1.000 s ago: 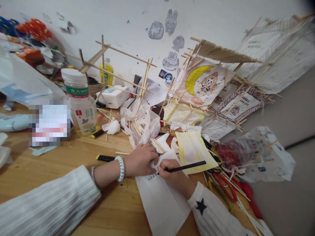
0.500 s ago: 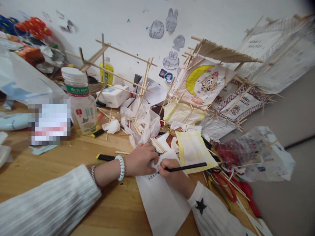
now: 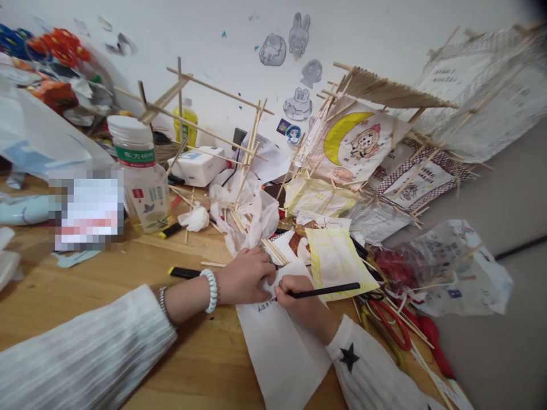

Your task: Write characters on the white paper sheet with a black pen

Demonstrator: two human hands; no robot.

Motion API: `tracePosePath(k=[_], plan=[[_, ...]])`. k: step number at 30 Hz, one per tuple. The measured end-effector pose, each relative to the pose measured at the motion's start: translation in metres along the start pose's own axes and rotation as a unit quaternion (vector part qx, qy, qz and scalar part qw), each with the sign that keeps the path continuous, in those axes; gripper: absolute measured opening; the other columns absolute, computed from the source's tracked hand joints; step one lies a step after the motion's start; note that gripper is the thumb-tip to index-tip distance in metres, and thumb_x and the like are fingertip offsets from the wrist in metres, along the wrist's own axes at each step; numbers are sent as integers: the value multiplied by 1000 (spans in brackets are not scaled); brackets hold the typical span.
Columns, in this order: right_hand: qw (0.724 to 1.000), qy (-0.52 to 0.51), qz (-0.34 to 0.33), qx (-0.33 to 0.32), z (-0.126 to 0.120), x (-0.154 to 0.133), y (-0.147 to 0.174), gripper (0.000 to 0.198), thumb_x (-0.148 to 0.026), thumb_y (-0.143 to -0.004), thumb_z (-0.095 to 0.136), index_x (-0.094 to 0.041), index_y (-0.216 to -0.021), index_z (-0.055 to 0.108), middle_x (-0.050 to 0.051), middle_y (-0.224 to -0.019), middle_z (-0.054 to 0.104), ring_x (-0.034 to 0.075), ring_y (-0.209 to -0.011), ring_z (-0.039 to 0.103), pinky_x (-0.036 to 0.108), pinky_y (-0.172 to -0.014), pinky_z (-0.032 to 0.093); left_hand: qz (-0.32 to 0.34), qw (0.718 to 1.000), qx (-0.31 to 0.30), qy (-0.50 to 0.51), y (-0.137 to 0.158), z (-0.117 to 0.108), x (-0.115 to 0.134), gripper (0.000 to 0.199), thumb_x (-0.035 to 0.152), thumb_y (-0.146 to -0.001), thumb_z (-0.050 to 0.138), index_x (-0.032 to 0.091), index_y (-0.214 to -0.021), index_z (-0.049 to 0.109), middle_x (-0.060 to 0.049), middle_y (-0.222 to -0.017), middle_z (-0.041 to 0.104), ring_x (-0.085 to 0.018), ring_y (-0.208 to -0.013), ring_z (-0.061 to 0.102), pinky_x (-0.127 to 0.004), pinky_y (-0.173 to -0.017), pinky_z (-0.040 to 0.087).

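A slim black pen is gripped in my right hand, its tip end hidden by my fingers at the sheet. Beneath both hands lies a long white paper sheet, with a short row of black handwritten characters near its upper left. My left hand rests on the upper left part of the sheet, fingers spread and slightly bent, holding nothing. Right of the pen hand is a paper panel with yellow patterns, partly under the pen's back end.
Stick frames and decorated paper lanterns stand along the wall. A tea bottle is at the left, near a white box. Red-handled scissors, a clear plastic bag and loose sticks lie at the right. A black marker lies by my left wrist.
Almost nothing has moved. My right hand stays at the written line with the pen, and my left hand keeps its place on the paper.
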State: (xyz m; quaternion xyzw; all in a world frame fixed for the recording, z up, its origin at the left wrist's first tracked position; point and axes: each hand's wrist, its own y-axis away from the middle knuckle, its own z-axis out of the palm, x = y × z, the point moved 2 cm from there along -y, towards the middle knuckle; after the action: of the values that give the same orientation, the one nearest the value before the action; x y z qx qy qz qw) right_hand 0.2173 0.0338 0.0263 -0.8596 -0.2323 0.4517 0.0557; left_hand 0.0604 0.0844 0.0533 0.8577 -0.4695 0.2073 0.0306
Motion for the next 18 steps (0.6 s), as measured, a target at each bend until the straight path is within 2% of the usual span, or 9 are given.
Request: tracePosePath(k=[11, 18], plan=[[1000, 5, 21, -2, -1, -4, -2, 29, -20, -75, 48, -19, -52, 31, -6, -49, 32, 9, -48, 29, 23, -45, 24, -1, 1000, -3, -3, 1, 0, 2, 19, 28, -69, 73, 21, -83, 63, -2, -94, 59, -25, -97, 49, -34, -78, 33], [1000, 4, 10, -13, -2, -6, -1, 30, -21, -78, 49, -19, -54, 32, -5, -52, 34, 10, -51, 33, 24, -48, 26, 2, 1000, -3, -1, 0, 0, 1, 18, 29, -69, 72, 21, -83, 63, -3, -93, 59, -25, -96, 49, -34, -77, 34]])
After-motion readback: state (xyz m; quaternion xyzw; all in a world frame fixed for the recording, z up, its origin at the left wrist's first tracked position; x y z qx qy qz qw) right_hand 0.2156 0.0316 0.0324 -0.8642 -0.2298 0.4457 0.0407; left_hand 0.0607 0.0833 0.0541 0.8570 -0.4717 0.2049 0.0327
